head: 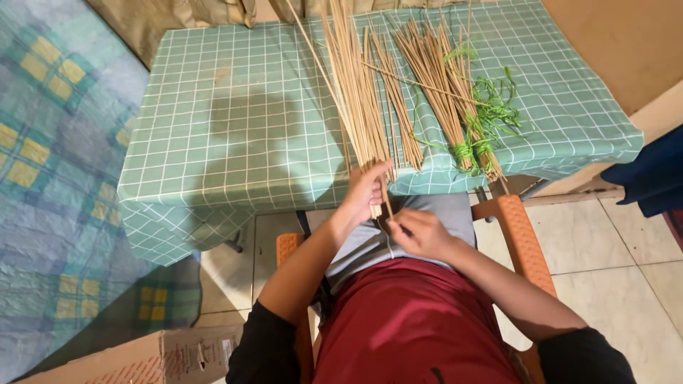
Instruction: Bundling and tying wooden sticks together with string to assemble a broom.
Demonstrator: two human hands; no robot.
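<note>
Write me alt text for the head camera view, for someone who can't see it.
Seen from above, a seated person's left hand grips the near ends of a bundle of thin tan sticks lying on a green checked tablecloth, while the right hand rests just below at the lap. More sticks tied with green string lie to the right.

light: warm, dim indoor | shadow: soft head-shaped patch on counter (pixel 242 135) left of the sticks (pixel 359 99) | focus: fairly sharp, edges bowed
</note>
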